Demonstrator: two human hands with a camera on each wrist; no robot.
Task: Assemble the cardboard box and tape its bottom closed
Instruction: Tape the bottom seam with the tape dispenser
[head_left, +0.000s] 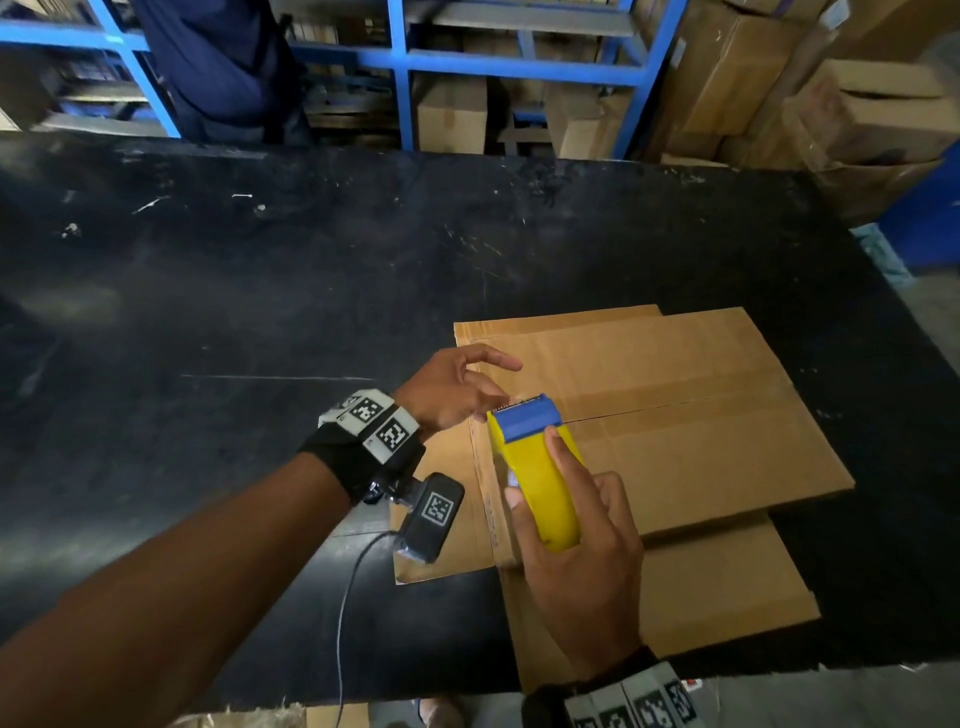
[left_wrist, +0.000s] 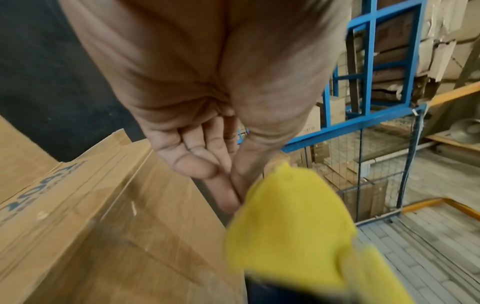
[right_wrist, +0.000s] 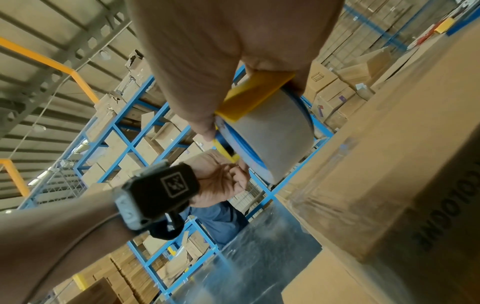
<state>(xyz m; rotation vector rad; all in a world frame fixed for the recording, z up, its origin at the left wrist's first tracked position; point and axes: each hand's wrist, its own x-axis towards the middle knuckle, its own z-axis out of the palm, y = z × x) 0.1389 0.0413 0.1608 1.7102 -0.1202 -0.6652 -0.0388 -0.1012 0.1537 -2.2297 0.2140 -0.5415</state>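
The cardboard box (head_left: 670, 410) stands on the near right part of the black table (head_left: 260, 291), with its bottom turned up to you: the two big flaps are folded down and meet along a seam in the middle, and a strip of clear tape lies across the left part of the top. From the wrist cameras you can see blue printed letters on one side of the box and dark letters on another side. Under the box lie flat sheets of cardboard (head_left: 727, 587), which stick out toward you and to the left. Your right hand (head_left: 582, 561) holds a yellow tape dispenser (head_left: 540, 478) above the near left edge of the box; the fingers are curled around the yellow body, the index finger lies along its top, and the blue toothed head points away from you. The right wrist view shows the roll of tape (right_wrist: 272, 142) inside the dispenser, with blue rims. Your left hand (head_left: 452, 389) is just beside the blue head, with the fingers loosely bent and the thumb and fingertips close to the cutter; whether they pinch the tape end, I cannot tell, because this place is blurred. Behind the table stand blue metal racks (head_left: 400, 67) with many cartons (head_left: 872, 114), and a person in dark blue clothes (head_left: 223, 67) is at the far side.
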